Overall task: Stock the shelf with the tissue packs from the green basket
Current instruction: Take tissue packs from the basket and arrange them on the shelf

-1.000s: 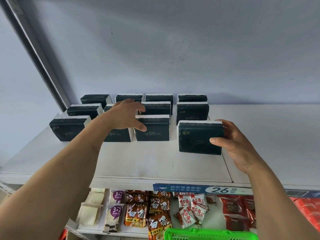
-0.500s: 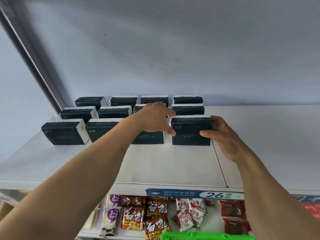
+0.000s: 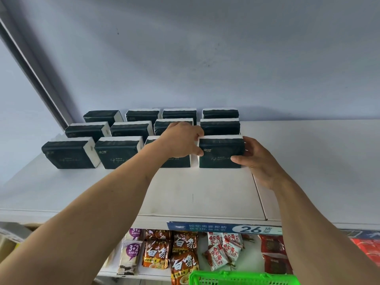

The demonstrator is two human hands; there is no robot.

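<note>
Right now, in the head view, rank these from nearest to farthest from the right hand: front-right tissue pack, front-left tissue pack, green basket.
1. Front-right tissue pack: held by the right hand.
2. Green basket: bottom edge, below the shelf.
3. Front-left tissue pack: far left of front row.

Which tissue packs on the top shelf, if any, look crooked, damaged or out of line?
Nothing stands out. The tissue packs stand upright in a tidy grid on the shelf. Both hands hold the front-right pack, left hand and right hand, and it sits level with its row. No tears or spills show.
</note>
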